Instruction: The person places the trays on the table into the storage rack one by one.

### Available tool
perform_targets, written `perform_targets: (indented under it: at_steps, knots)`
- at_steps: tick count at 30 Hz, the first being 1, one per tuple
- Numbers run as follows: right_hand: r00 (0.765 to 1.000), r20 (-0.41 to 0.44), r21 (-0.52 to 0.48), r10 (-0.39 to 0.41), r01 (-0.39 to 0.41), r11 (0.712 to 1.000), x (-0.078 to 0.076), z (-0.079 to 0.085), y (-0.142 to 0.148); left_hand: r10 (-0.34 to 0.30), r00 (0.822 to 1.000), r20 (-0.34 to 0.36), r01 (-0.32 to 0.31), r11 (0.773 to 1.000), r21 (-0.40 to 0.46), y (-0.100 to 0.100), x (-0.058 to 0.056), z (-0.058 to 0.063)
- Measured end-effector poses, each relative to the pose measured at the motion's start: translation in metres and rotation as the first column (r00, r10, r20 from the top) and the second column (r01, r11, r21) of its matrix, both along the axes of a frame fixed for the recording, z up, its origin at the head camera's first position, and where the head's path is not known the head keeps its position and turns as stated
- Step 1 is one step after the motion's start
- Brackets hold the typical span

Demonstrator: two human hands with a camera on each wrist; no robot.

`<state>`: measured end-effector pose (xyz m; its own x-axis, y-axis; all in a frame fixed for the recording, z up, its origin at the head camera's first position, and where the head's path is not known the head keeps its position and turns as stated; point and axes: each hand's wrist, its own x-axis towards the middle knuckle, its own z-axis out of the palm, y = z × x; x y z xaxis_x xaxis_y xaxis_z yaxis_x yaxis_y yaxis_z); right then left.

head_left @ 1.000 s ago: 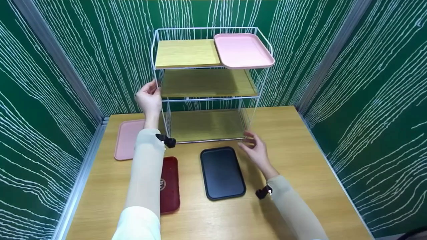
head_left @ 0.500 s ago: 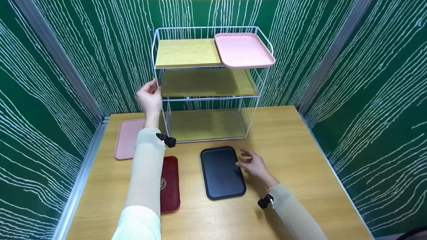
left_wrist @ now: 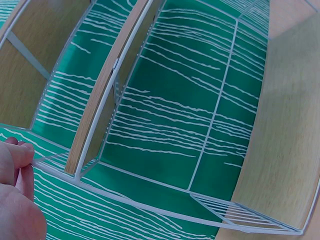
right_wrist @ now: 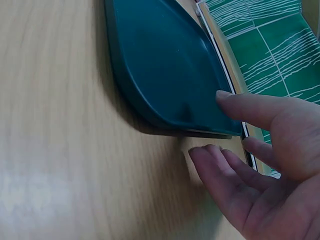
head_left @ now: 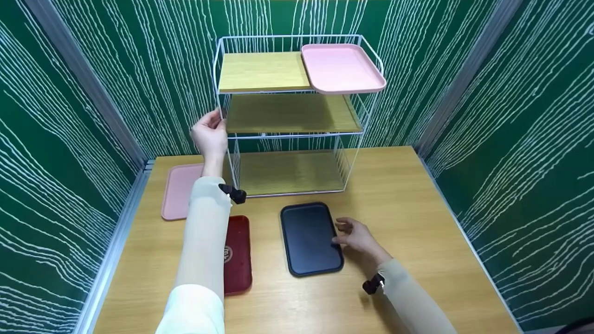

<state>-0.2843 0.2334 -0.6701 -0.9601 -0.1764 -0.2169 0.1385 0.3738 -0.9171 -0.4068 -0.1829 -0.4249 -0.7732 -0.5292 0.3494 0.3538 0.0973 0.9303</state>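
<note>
A white wire rack [head_left: 294, 112] with three wooden shelves stands at the back of the table. My left hand [head_left: 209, 135] pinches its left front upright, level with the middle shelf. In front of the rack a black tray [head_left: 312, 239] lies flat; it looks dark teal in the right wrist view. At its right edge is my right hand [head_left: 359, 239], with thumb and fingers spread apart. The right wrist view shows the thumb [right_wrist: 235, 102] over the rim and the other fingers [right_wrist: 215, 175] outside the tray, low over the table.
A pink tray [head_left: 343, 68] sits on the right of the top shelf, its front corner overhanging. Another pink tray [head_left: 180, 192] and a dark red tray [head_left: 237, 255] lie on the table, partly behind my left arm. Green walls [head_left: 524, 139] enclose the table.
My right hand has come away from the rack's lower right front corner, moving down toward me to the black tray's right edge. The left hand keeps its hold on the upright.
</note>
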Motion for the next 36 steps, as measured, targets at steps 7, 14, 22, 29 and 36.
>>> perform_targets:
  at_steps: [7, 14, 22, 29, 36]
  knots:
    - [0.998, 0.055, -0.018, -0.006, 0.007, 1.0, 0.016, 0.002, 0.004, -0.001, 1.0, 0.001, 0.001, 1.0, 0.011, -0.001, 0.0, -0.001]
    - [0.997, 0.06, -0.008, 0.051, -0.051, 0.999, 0.025, 0.001, 0.005, 0.006, 1.0, -0.006, -0.005, 1.0, 0.013, -0.001, 0.0, -0.002]
    - [0.995, 0.068, -0.012, 0.075, -0.074, 0.997, 0.026, 0.003, 0.005, 0.014, 1.0, 0.003, -0.014, 1.0, -0.009, -0.001, 0.0, -0.003]
    - [0.988, 0.119, -0.013, 0.093, -0.093, 0.996, 0.015, 0.002, 0.005, 0.017, 1.0, -0.003, -0.017, 0.999, -0.036, -0.001, 0.0, -0.001]
    - [0.99, 0.11, 0.01, 0.086, -0.088, 0.996, 0.005, 0.006, 0.002, -0.002, 1.0, -0.004, 0.002, 1.0, -0.016, 0.0, 0.001, 0.0]
